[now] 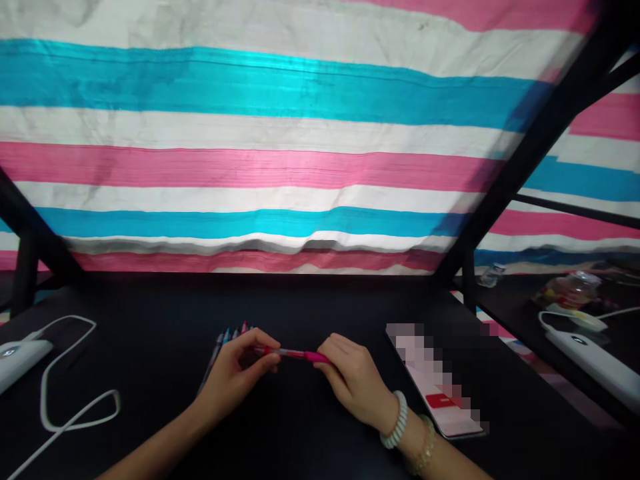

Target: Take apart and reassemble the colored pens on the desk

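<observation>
A pink pen (293, 353) with a see-through middle lies level between my two hands, a little above the black table. My left hand (245, 367) pinches its red end between thumb and fingers. Closed round the solid pink end is my right hand (353, 377), which has a white coiled band and a beaded bracelet at the wrist. Several pens (220, 340) lie side by side on the table behind my left hand, which partly covers them. Their tips show blue, dark and red.
A phone (435, 393) with a blurred screen lies right of my right hand. On the left a white power bank (23, 360) trails a white cable (45, 387). Dark frame bars (505, 180) slope at both sides, before a striped sheet (250, 170). Another white device (590, 363) sits far right.
</observation>
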Demonstrator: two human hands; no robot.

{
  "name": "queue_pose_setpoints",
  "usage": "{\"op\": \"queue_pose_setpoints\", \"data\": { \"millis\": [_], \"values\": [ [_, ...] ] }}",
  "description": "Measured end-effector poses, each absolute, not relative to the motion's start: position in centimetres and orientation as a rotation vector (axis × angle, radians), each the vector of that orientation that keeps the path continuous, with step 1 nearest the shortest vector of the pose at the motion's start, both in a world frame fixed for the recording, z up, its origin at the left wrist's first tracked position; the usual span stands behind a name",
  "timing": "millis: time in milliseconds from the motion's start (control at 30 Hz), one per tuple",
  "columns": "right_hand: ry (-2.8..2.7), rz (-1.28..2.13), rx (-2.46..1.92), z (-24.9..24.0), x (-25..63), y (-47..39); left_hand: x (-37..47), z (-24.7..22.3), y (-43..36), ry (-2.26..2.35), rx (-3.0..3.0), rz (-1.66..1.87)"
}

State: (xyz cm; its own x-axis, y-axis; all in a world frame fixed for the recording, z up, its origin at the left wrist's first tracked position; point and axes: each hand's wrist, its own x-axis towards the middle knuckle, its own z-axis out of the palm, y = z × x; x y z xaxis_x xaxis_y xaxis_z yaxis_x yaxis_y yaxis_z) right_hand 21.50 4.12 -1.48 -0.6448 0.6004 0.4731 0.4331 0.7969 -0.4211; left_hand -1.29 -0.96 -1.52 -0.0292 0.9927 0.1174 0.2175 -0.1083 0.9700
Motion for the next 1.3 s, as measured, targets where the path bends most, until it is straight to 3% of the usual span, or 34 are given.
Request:
{"op": "queue_pose_setpoints", "data": {
  "millis": [567, 1000, 1300],
  "values": [
    [-2.392, 0.341, -0.854, -2.0, 21.7, 4.0, -1.0, -1.7, -1.2, 1.411, 1.651, 1.212],
    [-2.288, 0.981, -0.981, -1.0, 21.1, 3.9, -1.2, -2.4, -1.1, 1.317, 2.285, 1.513],
    [-2.087, 1.608, -1.019, -1.9, 21.4, 4.7, -1.1, -2.5, -1.2, 1.213, 2.432, 1.511]
  ]
}}
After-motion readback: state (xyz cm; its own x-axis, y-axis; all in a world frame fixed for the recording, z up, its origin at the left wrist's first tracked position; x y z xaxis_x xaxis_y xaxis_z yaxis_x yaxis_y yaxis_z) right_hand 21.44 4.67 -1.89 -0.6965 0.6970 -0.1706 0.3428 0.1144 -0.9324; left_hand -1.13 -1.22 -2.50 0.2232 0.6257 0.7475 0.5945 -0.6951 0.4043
